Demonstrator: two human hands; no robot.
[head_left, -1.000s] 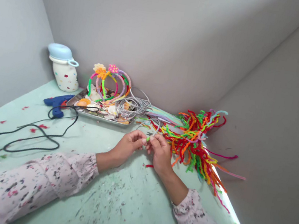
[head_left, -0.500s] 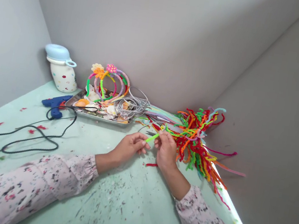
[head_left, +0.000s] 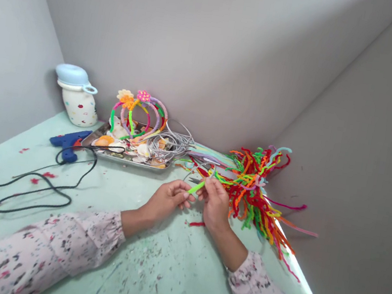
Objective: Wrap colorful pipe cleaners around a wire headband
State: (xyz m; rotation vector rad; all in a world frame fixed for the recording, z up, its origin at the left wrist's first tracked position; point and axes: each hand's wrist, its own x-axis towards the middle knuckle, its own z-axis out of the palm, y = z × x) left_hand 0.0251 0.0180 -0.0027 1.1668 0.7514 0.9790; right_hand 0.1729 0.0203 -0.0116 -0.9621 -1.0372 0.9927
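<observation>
More of the slim bright-green strip [head_left: 196,187] (material's hard to tell) is exposed than a second ago; it's pinched at one end by the left hand [head_left: 167,199], the other by the right hand [head_left: 216,205], left of the multicoloured fuzzy-stem pile [head_left: 252,196], so its middle's been freed up for working.

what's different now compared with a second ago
The right hand has shifted rightward, away from the left hand, so more of the green strip shows between them; both appear to keep hold of it. The whole view has also tilted slightly. The blue glue gun, bottle, tray and colourful fuzzy stems stayed in place.
</observation>
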